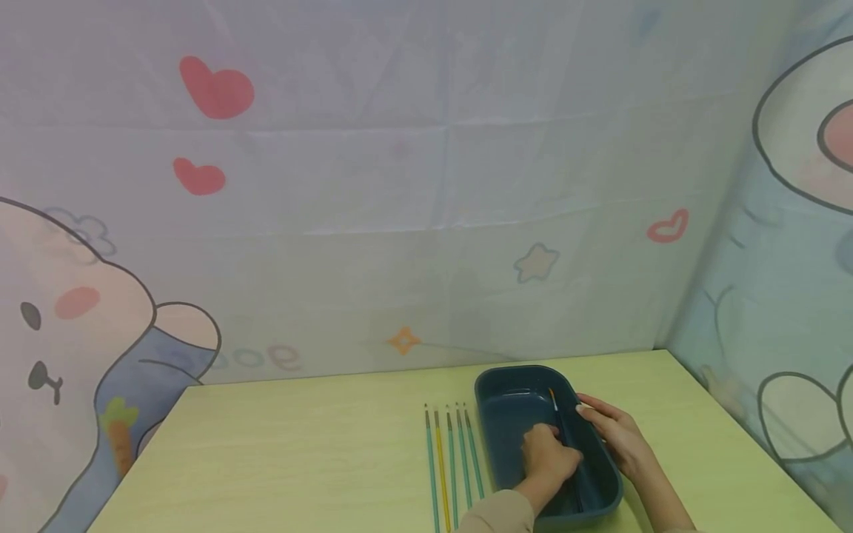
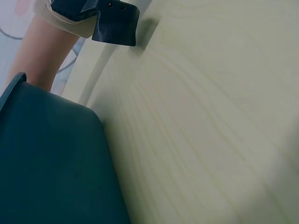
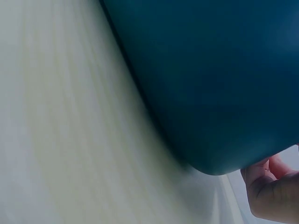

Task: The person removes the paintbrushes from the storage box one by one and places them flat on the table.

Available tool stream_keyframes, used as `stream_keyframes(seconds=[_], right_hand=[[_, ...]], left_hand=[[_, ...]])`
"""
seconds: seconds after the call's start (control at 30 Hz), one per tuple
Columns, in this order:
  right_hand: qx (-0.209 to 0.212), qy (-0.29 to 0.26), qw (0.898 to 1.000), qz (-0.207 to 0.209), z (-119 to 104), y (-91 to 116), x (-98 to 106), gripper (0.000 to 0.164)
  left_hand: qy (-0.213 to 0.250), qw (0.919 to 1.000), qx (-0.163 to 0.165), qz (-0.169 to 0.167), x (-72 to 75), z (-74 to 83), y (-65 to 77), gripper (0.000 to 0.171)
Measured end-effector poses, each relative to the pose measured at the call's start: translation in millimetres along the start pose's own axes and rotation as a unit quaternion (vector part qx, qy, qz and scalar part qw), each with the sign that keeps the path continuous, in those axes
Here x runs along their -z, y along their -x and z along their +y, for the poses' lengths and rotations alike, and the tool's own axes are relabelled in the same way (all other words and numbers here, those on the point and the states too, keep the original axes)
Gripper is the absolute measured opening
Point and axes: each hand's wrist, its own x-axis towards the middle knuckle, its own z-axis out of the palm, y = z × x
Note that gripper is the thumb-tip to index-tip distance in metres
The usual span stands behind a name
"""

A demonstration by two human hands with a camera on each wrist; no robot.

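In the head view a dark blue tray [image 1: 489, 422] sits on the table. My left hand [image 1: 549, 455] reaches down inside it with curled fingers. A dark-handled paintbrush [image 1: 558, 416] with an orange tip slants along the tray's right side and passes under the thumb side of that hand, which holds it; the grip itself is partly hidden. At the tray's right wall my right hand [image 1: 616, 437] grips the rim. The right wrist view is mostly filled by the tray's outer wall [image 3: 210, 84], with part of a hand [image 3: 273, 191] at its lower edge.
Left of the tray, several thin paintbrushes [image 1: 452, 459] lie side by side, most teal and one yellow. The pale wood-grain table [image 1: 300, 451] ends against a printed cloth backdrop [image 1: 373, 185]. A forearm [image 2: 44, 51] with a dark wrist device [image 2: 114, 23] shows in the left wrist view.
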Motion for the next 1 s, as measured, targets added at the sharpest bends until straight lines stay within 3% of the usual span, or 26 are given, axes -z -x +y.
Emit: stream_keyframes(seconds=[0.17, 0.37, 0.6, 0.87, 1.0], right_hand=[[0.001, -0.001, 1.000, 0.001, -0.5, 0.5, 0.3, 0.063], [0.002, -0.005, 1.000, 0.006, -0.9, 2.1, -0.1, 0.060], [0.000, 0.003, 1.000, 0.010, 0.4, 0.5, -0.1, 0.060], [-0.001, 0.001, 1.000, 0.014, -0.8, -0.4, -1.0, 0.060], [-0.003, -0.010, 1.000, 0.013, -0.7, -0.1, -0.9, 0.060]], left_hand=[[0.009, 0.9999, -0.004, 0.003, 1.7, 1.4, 1.0, 0.033], [0.060, 0.9980, 0.019, 0.006, 3.1, 3.8, 0.6, 0.034], [0.093, 0.9953, 0.015, 0.023, 5.8, 4.9, -2.4, 0.036], [0.202, 0.9782, 0.041, 0.027, 8.1, 11.4, -8.1, 0.040], [0.227, 0.9723, 0.051, 0.019, 14.1, 18.3, -7.5, 0.040]])
